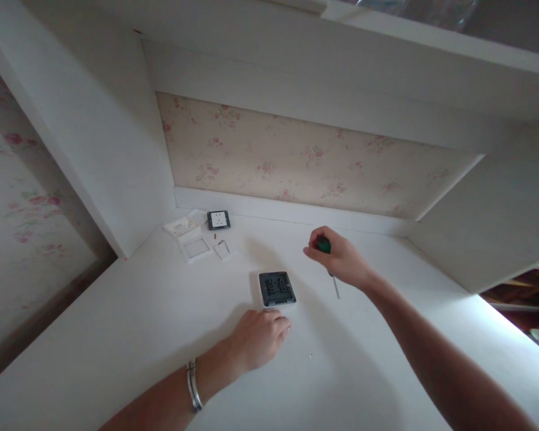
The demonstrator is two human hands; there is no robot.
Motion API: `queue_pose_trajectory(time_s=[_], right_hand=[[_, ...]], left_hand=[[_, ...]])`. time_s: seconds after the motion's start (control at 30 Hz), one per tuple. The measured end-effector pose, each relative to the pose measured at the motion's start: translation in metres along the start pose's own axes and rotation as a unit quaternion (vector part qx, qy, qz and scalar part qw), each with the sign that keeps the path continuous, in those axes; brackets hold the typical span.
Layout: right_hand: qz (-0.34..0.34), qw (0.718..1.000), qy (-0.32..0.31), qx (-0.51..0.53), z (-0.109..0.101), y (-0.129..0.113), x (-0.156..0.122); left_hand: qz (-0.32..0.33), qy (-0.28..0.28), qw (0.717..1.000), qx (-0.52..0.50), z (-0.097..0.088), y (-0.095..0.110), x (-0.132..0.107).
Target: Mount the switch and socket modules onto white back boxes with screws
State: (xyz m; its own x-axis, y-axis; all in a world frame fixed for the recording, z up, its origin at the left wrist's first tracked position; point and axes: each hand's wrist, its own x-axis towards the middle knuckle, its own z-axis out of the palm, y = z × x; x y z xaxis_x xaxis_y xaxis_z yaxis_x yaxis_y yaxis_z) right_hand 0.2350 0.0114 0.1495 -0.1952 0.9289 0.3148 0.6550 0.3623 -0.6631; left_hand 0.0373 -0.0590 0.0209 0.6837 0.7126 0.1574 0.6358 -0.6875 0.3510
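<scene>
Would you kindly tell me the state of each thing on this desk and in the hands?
screwdriver: gripped by its green handle, tip down.
right hand: shut on the screwdriver.
grey module: flat on the desk, frameless.
left hand: palm down, fingertips at the grey module's near edge.
dark socket: flat, far back on the desk.
white frame: loose, lying flat.

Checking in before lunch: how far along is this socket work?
Done: white cover plates and a dark socket module lie separated at the back. In hand: right hand grips a green screwdriver; left hand rests beside the grey module. Left: that module, tip not yet on it.
</scene>
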Motion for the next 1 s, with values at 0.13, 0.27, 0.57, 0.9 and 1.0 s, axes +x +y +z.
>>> queue_pose_trajectory(time_s=[0.13, 0.27, 0.57, 0.9, 1.0], right_hand=[[0.0, 0.944, 0.163, 0.288, -0.002, -0.018, -0.002], [-0.003, 0.868, 0.242, 0.434, 0.015, -0.027, -0.006], [-0.006, 0.841, 0.263, 0.472, 0.041, -0.026, 0.005], [-0.024, 0.852, 0.256, 0.456, 0.047, -0.03, 0.01], [-0.027, 0.855, 0.25, 0.453, 0.049, -0.028, 0.009]], left_hand=[[0.006, 0.01, 1.0, 0.003, -0.001, 0.0, 0.0], [-0.016, 0.07, 0.997, 0.01, -0.01, -0.001, 0.001], [-0.113, 0.2, 0.971, -0.07, -0.03, -0.044, 0.006], [-0.124, 0.122, 0.975, -0.139, -0.016, -0.069, 0.014], [-0.124, 0.122, 0.975, -0.136, -0.017, -0.069, 0.015]])
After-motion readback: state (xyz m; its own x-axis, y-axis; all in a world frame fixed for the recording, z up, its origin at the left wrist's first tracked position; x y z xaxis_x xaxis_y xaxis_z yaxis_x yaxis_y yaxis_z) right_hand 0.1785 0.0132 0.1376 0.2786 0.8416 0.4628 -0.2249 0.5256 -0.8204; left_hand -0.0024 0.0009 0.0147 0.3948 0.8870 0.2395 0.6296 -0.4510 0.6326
